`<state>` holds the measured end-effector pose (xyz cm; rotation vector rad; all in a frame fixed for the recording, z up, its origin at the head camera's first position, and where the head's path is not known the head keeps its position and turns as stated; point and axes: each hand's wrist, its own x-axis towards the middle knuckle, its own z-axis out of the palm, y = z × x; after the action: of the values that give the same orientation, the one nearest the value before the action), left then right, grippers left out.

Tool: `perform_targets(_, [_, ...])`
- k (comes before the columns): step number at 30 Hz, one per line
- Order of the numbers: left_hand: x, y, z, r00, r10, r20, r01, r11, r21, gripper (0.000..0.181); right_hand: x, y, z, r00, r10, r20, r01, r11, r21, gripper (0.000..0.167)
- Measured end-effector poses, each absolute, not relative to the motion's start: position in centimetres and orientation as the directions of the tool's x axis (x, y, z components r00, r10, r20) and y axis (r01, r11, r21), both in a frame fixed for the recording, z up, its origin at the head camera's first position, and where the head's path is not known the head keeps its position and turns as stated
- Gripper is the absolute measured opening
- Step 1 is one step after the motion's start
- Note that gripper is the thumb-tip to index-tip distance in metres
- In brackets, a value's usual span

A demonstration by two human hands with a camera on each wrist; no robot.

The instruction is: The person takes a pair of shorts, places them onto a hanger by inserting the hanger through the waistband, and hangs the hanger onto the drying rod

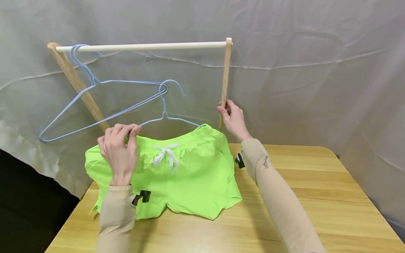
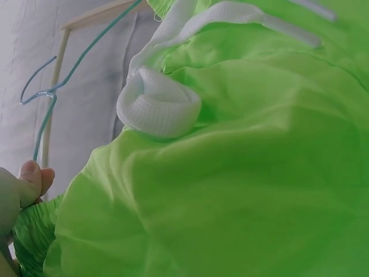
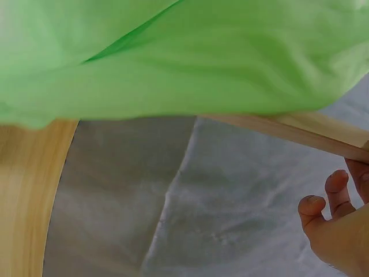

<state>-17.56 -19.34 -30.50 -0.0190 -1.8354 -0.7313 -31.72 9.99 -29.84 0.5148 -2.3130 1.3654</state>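
Bright green shorts [image 1: 190, 175] with a white drawstring [image 1: 166, 155] hang from a blue wire hanger [image 1: 164, 105] that reaches into the waistband. My left hand [image 1: 119, 151] pinches the waistband and the hanger's left shoulder between thumb and fingers; the left wrist view shows this thumb at the hanger wire [image 2: 40, 130]. With thumb and fingers, my right hand [image 1: 233, 119] grips the rack's right wooden post [image 1: 225, 75]. In the right wrist view that hand [image 3: 340, 225] is at the post [image 3: 300, 134], below the green cloth [image 3: 230, 63].
More blue hangers [image 1: 64, 109] hang at the left end of the rack's white bar [image 1: 142, 46]. The left wooden post [image 1: 74, 79] slants down behind them. Below is a wooden table [image 1: 316, 189], with grey cloth [image 1: 300, 88] behind it.
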Motion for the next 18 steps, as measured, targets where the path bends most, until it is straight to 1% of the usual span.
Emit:
perform_targets(9, [-17.8,-20.2,-27.0,-0.367,-0.334,0.868,0.291,0.845,0.449,0.033,-32.0,10.2,-29.8,-0.878,-0.116,0.465,-0.457,0.494,-0.740,0.028])
perform_targets(15, [-18.1,-20.7,-25.4,-0.343,-0.353,0.871,0.285,0.844,0.454,0.037,-31.9,10.0,-30.0,-0.891,-0.105,0.441,-0.428,0.518,-0.741,0.026])
perform_targets(18, [-18.1,-21.1,-24.5,-0.333,-0.362,0.871,0.275,0.846,0.457,0.037,-31.9,9.9,-30.0,-0.893,-0.103,0.439,-0.423,0.527,-0.737,0.027])
